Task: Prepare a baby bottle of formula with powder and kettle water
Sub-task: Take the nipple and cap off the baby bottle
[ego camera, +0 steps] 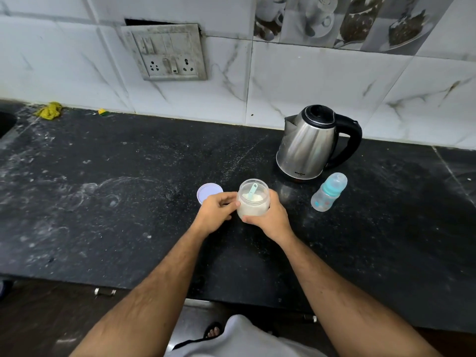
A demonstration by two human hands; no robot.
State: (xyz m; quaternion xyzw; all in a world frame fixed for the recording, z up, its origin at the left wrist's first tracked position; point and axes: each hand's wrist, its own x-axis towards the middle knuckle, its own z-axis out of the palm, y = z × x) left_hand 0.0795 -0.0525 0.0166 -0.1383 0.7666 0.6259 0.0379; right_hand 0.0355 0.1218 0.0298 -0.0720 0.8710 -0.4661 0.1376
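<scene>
A clear jar of white formula powder (253, 199) stands open on the black counter, a pale teal scoop (252, 191) resting inside it. My right hand (270, 219) wraps the jar's right side. My left hand (215, 212) touches its left side with thumb and fingertips. The jar's lavender lid (208, 191) lies flat just left of the jar, partly hidden behind my left hand. A steel electric kettle (307, 143) with a black handle stands behind and to the right, lid closed. A capped baby bottle (328, 192) with a teal collar stands right of the jar.
The black stone counter (116, 202) is smeared with white marks. A yellow cloth (49, 110) and a small yellow-green scrap (103, 112) lie at the back left by the tiled wall. A socket plate (167, 54) is on the wall. The counter's front edge runs below my forearms.
</scene>
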